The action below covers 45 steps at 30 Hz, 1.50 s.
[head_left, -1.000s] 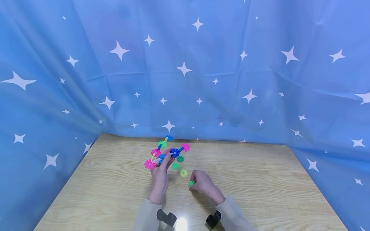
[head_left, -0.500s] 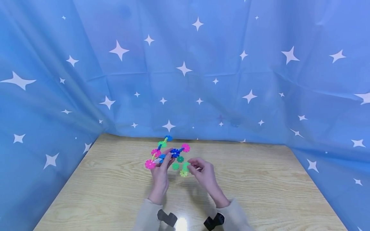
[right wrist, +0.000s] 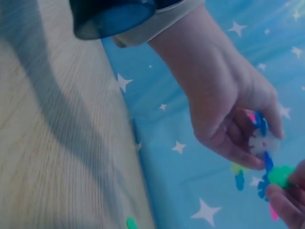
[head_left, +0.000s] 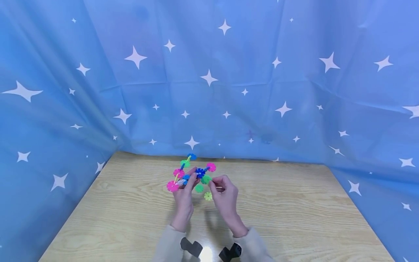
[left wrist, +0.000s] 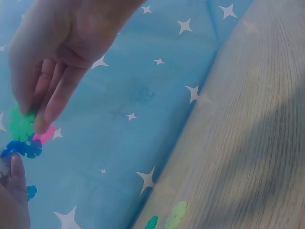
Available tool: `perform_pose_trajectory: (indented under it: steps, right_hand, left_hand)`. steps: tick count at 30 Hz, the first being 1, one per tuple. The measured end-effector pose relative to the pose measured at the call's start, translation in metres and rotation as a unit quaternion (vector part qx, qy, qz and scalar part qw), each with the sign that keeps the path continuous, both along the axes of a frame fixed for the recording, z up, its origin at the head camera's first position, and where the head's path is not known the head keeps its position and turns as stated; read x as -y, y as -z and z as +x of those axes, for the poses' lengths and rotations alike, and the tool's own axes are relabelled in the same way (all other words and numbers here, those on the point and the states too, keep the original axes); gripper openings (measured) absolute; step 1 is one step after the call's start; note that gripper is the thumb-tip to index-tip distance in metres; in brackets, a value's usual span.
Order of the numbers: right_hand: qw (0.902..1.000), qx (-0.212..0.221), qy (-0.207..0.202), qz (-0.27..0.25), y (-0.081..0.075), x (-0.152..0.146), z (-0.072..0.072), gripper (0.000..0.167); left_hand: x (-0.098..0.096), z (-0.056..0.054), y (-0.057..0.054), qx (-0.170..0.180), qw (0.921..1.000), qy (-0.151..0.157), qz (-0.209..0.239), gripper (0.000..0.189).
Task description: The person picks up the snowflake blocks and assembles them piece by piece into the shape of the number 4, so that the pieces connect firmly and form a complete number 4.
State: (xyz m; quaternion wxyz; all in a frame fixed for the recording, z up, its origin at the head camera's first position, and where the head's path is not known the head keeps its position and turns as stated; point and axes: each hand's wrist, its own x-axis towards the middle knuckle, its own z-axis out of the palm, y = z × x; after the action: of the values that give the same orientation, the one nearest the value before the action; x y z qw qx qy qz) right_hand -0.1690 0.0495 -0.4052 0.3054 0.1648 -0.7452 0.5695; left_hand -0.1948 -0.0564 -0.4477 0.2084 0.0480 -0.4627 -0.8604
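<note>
My left hand (head_left: 184, 200) holds up a bent chain of notched plastic discs, gripping it around the white disc (right wrist: 263, 144) and its blue neighbours. Pink discs (head_left: 172, 186) mark the chain's near corner, and another blue disc (head_left: 192, 157) ends its far arm. Between thumb and fingertips, my right hand (head_left: 226, 196) pinches a green disc (head_left: 206, 179). That disc's edge meets the dark blue disc (left wrist: 28, 149) of the chain, as both wrist views show. My right fingers partly cover the green disc.
On the wooden table (head_left: 294, 211) lie a loose green disc (head_left: 199, 188) and a yellow-green disc (head_left: 208, 196), just below the hands. A blue curtain with white stars (head_left: 209, 78) stands behind the table and along both sides.
My right hand has lifted the green disc off the table and carried it up and left to the chain. The left hand and chain have shifted slightly right. A darker green loose disc is now hidden.
</note>
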Motion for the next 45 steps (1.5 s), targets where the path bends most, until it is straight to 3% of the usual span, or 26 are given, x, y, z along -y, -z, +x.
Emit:
perform_pose_trajectory:
  steps: [9, 14, 26, 34, 40, 45]
  right_hand:
    - [0.9954, -0.086, 0.037, 0.021, 0.007, 0.006, -0.003, 0.015]
    - [0.9911, -0.129, 0.027, 0.02, 0.01, 0.008, -0.006, 0.023]
    - [0.9896, -0.143, 0.015, 0.007, 0.015, 0.013, -0.008, 0.022]
    - [0.9891, -0.146, 0.016, -0.005, 0.016, 0.017, -0.006, 0.025]
    - [0.9882, -0.151, 0.018, -0.014, 0.015, 0.017, -0.005, 0.026]
    - [0.9847, -0.172, 0.014, -0.02, 0.032, 0.015, -0.016, 0.026]
  left_hand:
    - [-0.003, 0.001, -0.001, 0.011, 0.9999, -0.001, 0.004, 0.04]
    - [-0.004, 0.0, -0.001, 0.005, 0.9999, -0.011, 0.006, 0.039]
    - [-0.009, 0.002, -0.002, 0.038, 0.999, -0.025, -0.003, 0.033]
    - [-0.011, 0.0, -0.001, 0.022, 0.9975, -0.061, -0.027, 0.029]
    - [-0.015, -0.001, -0.002, 0.041, 0.9956, -0.073, -0.041, 0.032]
    - [-0.018, 0.0, -0.003, 0.05, 0.9943, -0.08, -0.05, 0.029]
